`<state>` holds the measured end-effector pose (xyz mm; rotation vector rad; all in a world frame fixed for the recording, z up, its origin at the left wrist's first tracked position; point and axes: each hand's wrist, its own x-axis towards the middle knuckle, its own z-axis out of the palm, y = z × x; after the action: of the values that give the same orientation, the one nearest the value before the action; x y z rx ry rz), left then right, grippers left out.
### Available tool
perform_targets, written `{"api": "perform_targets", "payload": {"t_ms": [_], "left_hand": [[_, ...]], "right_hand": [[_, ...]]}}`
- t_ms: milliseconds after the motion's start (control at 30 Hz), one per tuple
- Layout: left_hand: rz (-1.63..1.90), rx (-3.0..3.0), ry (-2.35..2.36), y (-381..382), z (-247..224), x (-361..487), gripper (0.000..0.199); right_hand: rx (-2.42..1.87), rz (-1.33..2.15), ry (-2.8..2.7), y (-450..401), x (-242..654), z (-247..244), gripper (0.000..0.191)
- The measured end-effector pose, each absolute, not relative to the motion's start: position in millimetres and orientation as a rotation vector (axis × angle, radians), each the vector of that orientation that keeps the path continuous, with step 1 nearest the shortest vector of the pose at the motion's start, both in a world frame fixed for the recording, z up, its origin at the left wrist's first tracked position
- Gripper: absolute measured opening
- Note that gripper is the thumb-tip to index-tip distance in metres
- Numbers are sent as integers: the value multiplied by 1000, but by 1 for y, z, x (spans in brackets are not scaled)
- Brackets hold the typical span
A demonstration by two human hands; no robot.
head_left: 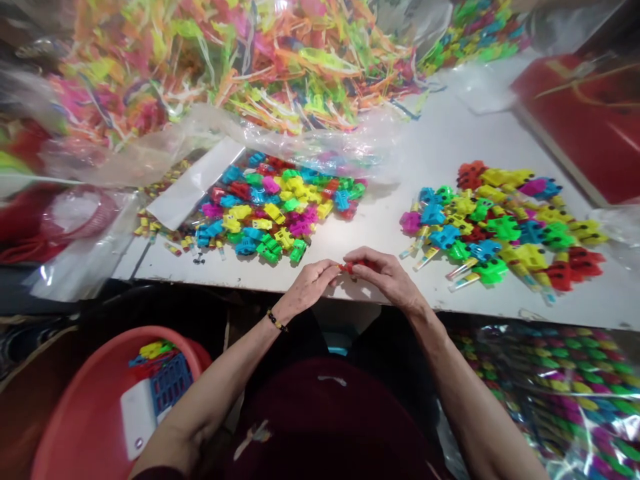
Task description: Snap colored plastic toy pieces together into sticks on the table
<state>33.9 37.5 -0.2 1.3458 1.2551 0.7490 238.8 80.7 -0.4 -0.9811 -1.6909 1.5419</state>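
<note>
Both hands meet over the front edge of the white table [380, 230]. My right hand [383, 273] is closed round a small red plastic piece [349, 267], partly hidden by the fingers. From the other side, my left hand [311, 288] pinches at the left end of that piece; what its fingertips grip is too small to make out. Beyond my left hand lies a pile of small coloured toy pieces [274, 213]. To the right of my right hand is another pile of coloured toys [483, 230], some with clear striped tubes attached.
Neon plastic strips [300, 67] in clear film fill the back. Small striped tubes [173, 249] lie at the left, a red box [590, 127] at the right. A pink basin [75, 400] stands lower left; bagged toys [575, 380] are lower right.
</note>
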Motion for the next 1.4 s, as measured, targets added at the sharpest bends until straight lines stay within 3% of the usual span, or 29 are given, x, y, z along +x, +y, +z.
{"api": "perform_targets", "payload": {"t_ms": [233, 500, 833, 1000, 1267, 1400], "left_hand": [[753, 1393, 1245, 38, -2, 35, 36], [719, 1499, 1216, 37, -2, 33, 32], [705, 1491, 1272, 35, -9, 35, 32], [713, 1449, 1310, 36, -19, 37, 34], [644, 1414, 1317, 40, -13, 46, 48], [742, 1322, 1404, 34, -2, 49, 63]], "right_hand": [[-936, 1486, -1803, 85, 235, -2, 29], [-958, 1669, -1765, 87, 241, 0, 34], [-975, 1293, -1952, 78, 227, 2, 11], [-1044, 1150, -1970, 69, 220, 6, 14], [-1118, 1048, -2059, 65, 227, 3, 12], [-1146, 768, -1992, 85, 277, 20, 13]]}}
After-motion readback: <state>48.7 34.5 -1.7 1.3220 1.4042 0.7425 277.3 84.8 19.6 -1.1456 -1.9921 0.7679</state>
